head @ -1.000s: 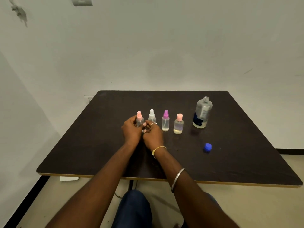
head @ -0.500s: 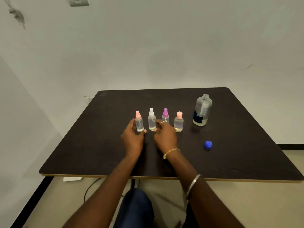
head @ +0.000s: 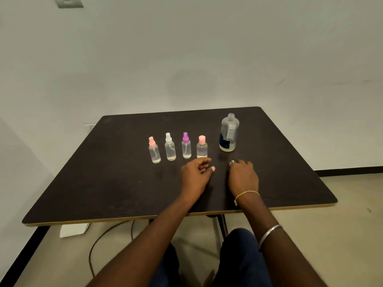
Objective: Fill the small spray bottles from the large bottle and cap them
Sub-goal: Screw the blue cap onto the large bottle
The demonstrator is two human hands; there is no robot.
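Four small clear spray bottles stand capped in a row on the dark table [head: 124, 183]: light pink top [head: 154, 151], white top [head: 170, 147], purple top [head: 186, 146] and a pink flat cap [head: 202, 147]. Each holds a little liquid. The large clear bottle [head: 229, 133] stands uncapped to their right. My left hand [head: 195, 175] hovers just in front of the pink-capped bottle, fingers loosely curled, holding nothing. My right hand [head: 243, 176] lies palm down in front of the large bottle, its fingertips hidden. The blue cap is not visible.
A white wall stands behind the table, with a socket plate [head: 69, 1] up high. Under the front edge are a white table foot [head: 73, 229], a cable [head: 99, 243] on the floor and my knees.
Both hands left the two leftmost spray bottles and moved right. My right hand now covers the spot where the blue cap lay; the view has shifted too.
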